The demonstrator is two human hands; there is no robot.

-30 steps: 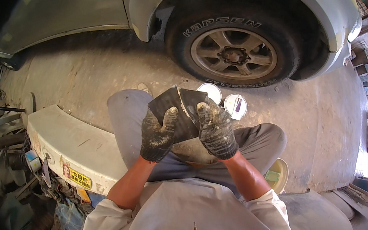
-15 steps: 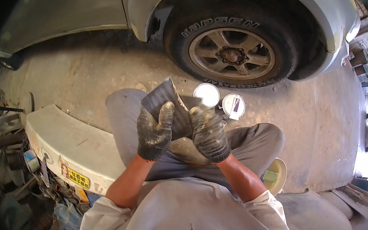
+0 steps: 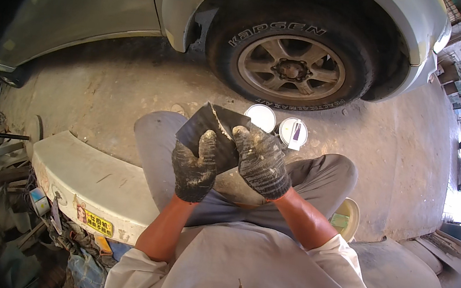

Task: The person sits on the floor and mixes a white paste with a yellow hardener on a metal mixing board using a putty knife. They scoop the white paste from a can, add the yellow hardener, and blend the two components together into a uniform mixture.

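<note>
Both my hands wear dark, dirt-smeared knit gloves and meet in front of my lap. A dark grey sheet that looks like sandpaper [image 3: 197,125] is between them, with a pale ragged edge running down its middle. My left hand [image 3: 195,168] is closed on the sheet's left part, thumb pointing up over its face. Closed on the right part is my right hand [image 3: 263,165], its thumb and fingers near the ragged edge. The gloves hide the lower portion of the sheet and some fingertips.
Ahead stands a vehicle's wheel [image 3: 291,68] under a pale fender. Two round tins, one plain-lidded [image 3: 261,116] and one with a small card-like item [image 3: 297,134] on top, sit before it. A pale bumper [image 3: 95,170] lies left, beside scrap. A bucket [image 3: 353,222] stands right.
The sheet's right part has swung up beside the left part, and the ragged edge has shifted. My right hand has turned, with its fingers higher on the sheet. My left hand barely moved.
</note>
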